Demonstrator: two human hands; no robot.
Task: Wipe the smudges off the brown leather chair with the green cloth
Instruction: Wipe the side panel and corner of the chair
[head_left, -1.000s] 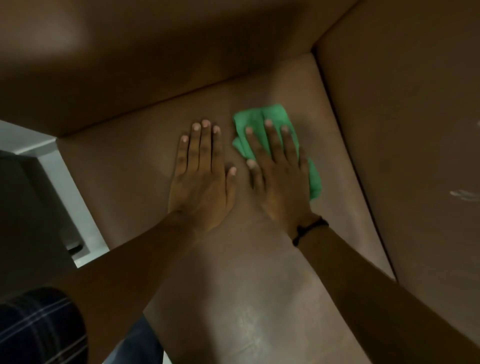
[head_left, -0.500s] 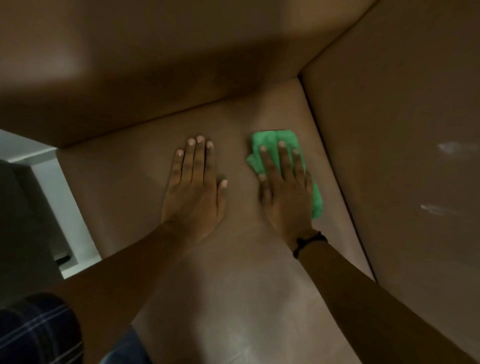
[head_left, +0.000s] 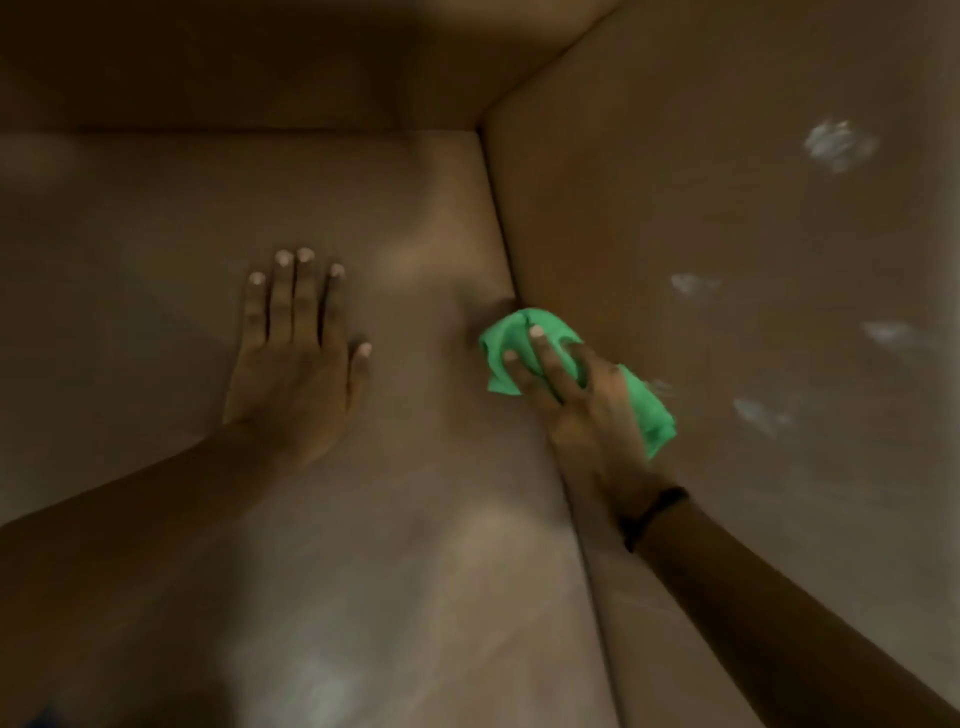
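Nearest, both forearms enter from the bottom edge, cut off before the elbows, and the near left corner is too dark to read. A pale sheen lies on the seat of the brown leather chair between the arms; whether that is glare or a mark is unclear.

On the right wrist sits a dark band. Just beyond it the right hand presses on the green cloth, its fingers curled over the bunched fabric and holding it. The cloth lies at the seam where the seat meets the right side panel, touching the panel; the hand covers its middle, so only a far end and a near-right end show. The fingers on the panel side are hidden behind the cloth and the back of the hand.

To the left, well apart from the cloth, the left hand rests flat on the seat, palm down, fingers straight and close together with the thumb out, holding nothing.

On the right panel, whitish smudges are scattered from near the cloth to the far right, all blurred, their outlines hard to make out. Farthest off, the chair back rises in shadow, with little detail visible.
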